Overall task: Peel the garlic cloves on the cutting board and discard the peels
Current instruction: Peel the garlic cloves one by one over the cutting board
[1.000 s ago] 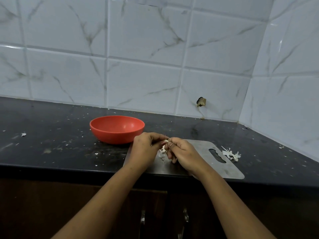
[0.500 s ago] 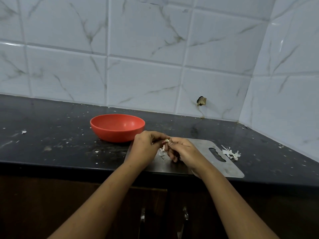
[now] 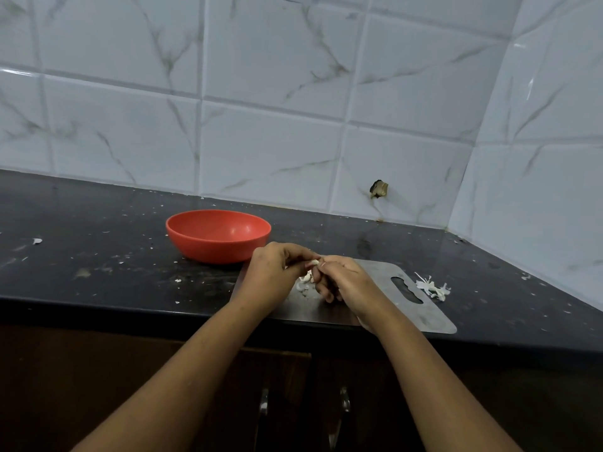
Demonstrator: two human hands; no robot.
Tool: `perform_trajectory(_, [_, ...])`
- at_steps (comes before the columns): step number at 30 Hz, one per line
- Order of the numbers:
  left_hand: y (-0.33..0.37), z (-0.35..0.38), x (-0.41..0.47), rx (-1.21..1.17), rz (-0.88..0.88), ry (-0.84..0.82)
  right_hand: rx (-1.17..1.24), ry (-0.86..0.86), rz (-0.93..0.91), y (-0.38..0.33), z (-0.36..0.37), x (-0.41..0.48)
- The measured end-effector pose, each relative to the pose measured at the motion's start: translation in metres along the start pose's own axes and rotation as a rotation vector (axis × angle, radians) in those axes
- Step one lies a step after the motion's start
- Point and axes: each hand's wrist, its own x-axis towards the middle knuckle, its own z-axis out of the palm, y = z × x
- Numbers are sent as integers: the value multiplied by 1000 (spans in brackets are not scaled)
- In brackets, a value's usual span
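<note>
Garlic clove [image 3: 315, 262]: mid-frame, pinched at fingertips of both hands, just above cutting board [image 3: 375, 308]. Far left, dark countertop [image 3: 98, 256]: scattered white flecks. Red bowl [image 3: 218, 234]: upright on countertop, just behind board's left corner. Left hand [image 3: 275, 274]: fingers curled, thumb and fingertips gripping clove. Right hand [image 3: 344, 280]: thumb and forefinger pinching same clove, other fingers curled under. Beneath hands, lying on board: small white garlic bits [image 3: 305, 283]; peeled or not, cannot tell. Right of board's handle slot, on countertop: loose peel pile [image 3: 432, 287], just beside board edge.
</note>
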Motion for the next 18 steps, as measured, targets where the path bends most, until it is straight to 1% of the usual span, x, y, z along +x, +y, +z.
perform_trajectory(7, [2, 2, -3, 44, 54, 34, -30, 28, 9, 5, 0, 5])
perform_trajectory(13, [3, 3, -5, 82, 106, 38, -82, 111, -43, 10, -1, 6])
perform_trajectory(16, [3, 3, -5, 56, 85, 25, -140, 148, -68, 9, -1, 4])
perform_trajectory(18, [3, 3, -4, 12, 33, 11, -233, 174, -105, 7, 0, 2])
